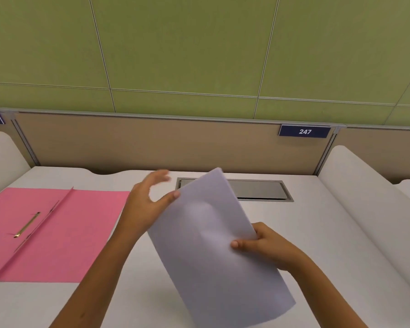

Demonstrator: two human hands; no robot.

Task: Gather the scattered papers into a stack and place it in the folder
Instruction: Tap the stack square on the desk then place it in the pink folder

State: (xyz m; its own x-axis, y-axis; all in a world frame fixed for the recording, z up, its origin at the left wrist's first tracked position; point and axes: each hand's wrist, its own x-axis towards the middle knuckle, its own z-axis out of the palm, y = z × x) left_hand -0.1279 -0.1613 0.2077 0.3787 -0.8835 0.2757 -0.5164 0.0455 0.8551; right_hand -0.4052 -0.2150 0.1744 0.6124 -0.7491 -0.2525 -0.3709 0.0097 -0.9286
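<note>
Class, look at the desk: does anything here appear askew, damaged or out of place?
Nothing is damaged. The white paper stack is tilted off the desk, pinched by the right hand; the open pink folder lies flat.

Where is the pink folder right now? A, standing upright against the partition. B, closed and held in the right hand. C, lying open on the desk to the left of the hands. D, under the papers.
C: the pink folder lies open and flat on the desk, left of both hands, while the right hand grips the papers.
</note>
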